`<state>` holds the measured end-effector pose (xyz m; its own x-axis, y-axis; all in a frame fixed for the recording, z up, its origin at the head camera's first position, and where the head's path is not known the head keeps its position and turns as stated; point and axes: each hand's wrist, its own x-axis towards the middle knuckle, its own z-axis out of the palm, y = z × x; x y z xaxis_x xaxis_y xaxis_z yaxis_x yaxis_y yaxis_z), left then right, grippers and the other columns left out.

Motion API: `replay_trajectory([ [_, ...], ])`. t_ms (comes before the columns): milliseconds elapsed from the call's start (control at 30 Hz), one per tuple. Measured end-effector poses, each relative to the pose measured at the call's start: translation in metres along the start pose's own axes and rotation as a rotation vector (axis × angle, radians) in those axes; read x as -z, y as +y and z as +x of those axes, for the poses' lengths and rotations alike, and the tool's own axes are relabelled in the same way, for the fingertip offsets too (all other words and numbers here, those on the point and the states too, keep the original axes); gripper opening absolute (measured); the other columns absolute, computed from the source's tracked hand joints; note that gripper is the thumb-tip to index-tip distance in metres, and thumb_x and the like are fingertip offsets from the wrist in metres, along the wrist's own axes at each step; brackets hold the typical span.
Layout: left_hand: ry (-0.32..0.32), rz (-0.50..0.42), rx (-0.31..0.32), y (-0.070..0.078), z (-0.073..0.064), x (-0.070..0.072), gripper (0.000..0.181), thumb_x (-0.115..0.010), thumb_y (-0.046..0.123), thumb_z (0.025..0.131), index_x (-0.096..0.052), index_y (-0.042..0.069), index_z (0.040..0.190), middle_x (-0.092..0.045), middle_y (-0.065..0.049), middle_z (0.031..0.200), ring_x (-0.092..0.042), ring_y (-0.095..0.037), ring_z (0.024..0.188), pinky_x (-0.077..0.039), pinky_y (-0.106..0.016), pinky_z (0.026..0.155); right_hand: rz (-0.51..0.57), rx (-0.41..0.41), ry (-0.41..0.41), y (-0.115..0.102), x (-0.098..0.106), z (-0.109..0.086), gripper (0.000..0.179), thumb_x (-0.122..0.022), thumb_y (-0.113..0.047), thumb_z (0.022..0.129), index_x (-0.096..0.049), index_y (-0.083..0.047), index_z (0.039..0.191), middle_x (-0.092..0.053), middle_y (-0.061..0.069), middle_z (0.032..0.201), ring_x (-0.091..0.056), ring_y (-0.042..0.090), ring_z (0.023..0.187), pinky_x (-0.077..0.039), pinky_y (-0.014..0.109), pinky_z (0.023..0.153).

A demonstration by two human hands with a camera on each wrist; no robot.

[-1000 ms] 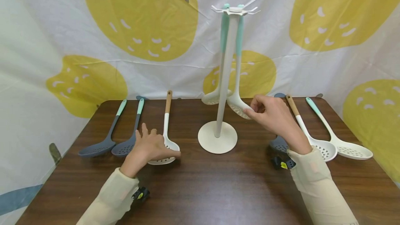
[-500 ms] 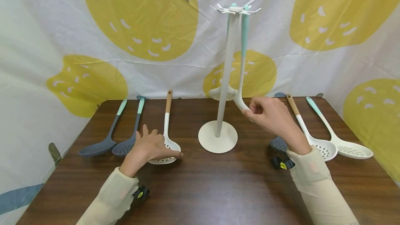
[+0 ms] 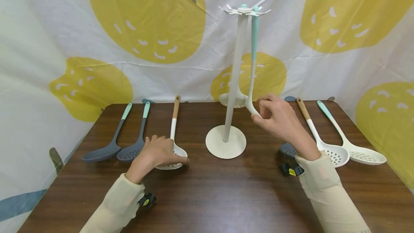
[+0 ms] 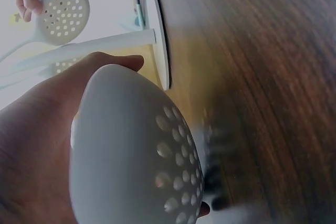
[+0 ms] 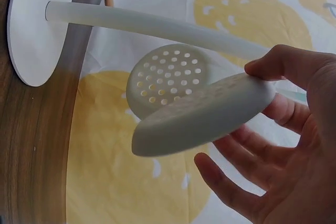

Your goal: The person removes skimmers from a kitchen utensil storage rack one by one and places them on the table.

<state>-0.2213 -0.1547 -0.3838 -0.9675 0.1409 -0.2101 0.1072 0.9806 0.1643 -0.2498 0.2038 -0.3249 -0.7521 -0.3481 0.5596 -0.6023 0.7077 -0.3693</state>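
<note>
Currently, the head view shows a white utensil rack (image 3: 234, 71) standing upright on the brown worktop (image 3: 220, 197). Two skimmers hang from its top: the front mint-handled skimmer (image 3: 254, 46) and the rear hanging skimmer (image 3: 240, 101), partly behind the post. The right hand (image 3: 279, 119) pinches the front unit by its head. The left hand (image 3: 156, 152) grips the head of the white wood-handled skimmer (image 3: 173, 128), left of the rack, handle pointing away. Two slate skimmers (image 3: 130, 152) lie farther left. At the right are a partly hidden slate skimmer (image 3: 287, 149), a second wood-handled skimmer (image 3: 337, 155) and a white mint-handled skimmer (image 3: 365, 156). A fruit-print cloth (image 3: 158, 82) forms the backdrop.

Left wrist view: the perforated head is nearest the lens, between thumb and fingers; one fingertip shows at the lower edge. Contact between head and worktop cannot be told.

Right wrist view: thumb and index finger pinch the head's rim; the remaining fingers are spread below it. The rear unit hangs behind.
</note>
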Motion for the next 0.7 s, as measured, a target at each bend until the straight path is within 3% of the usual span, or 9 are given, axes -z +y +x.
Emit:
replay_trajectory([
  [167,-0.004,0.003,-0.003,-0.001,-0.0011,-0.0002,0.066,-0.076,0.072,0.073,-0.07,0.008,0.09,-0.068,-0.016,0.111,-0.054,-0.048,0.121,-0.024,-0.077,0.114,0.049,0.048,0.028,0.0022,-0.0019,0.001,0.029,-0.065,-0.008,0.08,-0.043,-0.013,0.063,-0.072,0.015,0.123,-0.066,0.031,0.087,-0.036,0.034,0.067],
  [333,-0.023,0.014,-0.002,-0.002,-0.0021,0.002,0.063,-0.074,0.074,0.073,-0.068,0.012,0.084,-0.067,-0.011,0.101,-0.055,-0.042,0.11,-0.034,-0.074,0.107,0.116,0.049,0.025,0.0032,-0.004,0.0028,0.029,-0.067,-0.004,0.076,-0.044,-0.012,0.06,-0.074,0.016,0.125,-0.069,0.037,0.115,-0.04,0.035,0.074],
  [567,-0.052,0.017,0.003,-0.0015,-0.0022,0.0054,0.063,-0.073,0.075,0.074,-0.065,0.013,0.082,-0.064,-0.008,0.095,-0.054,-0.038,0.105,-0.042,-0.065,0.096,0.12,0.018,0.013,0.0029,-0.0057,0.0032,0.029,-0.067,-0.004,0.074,-0.044,-0.014,0.059,-0.074,0.013,0.121,-0.069,0.035,0.114,-0.041,0.034,0.077],
  [700,-0.063,0.009,0.017,-0.001,-0.0017,0.0059,0.065,-0.071,0.075,0.075,-0.066,0.011,0.088,-0.063,-0.008,0.093,-0.052,-0.034,0.102,-0.045,-0.057,0.086,0.109,0.017,0.011,0.0018,-0.0056,0.0039,0.033,-0.07,-0.004,0.082,-0.047,-0.014,0.061,-0.073,0.015,0.12,-0.069,0.038,0.11,-0.043,0.04,0.078],
])
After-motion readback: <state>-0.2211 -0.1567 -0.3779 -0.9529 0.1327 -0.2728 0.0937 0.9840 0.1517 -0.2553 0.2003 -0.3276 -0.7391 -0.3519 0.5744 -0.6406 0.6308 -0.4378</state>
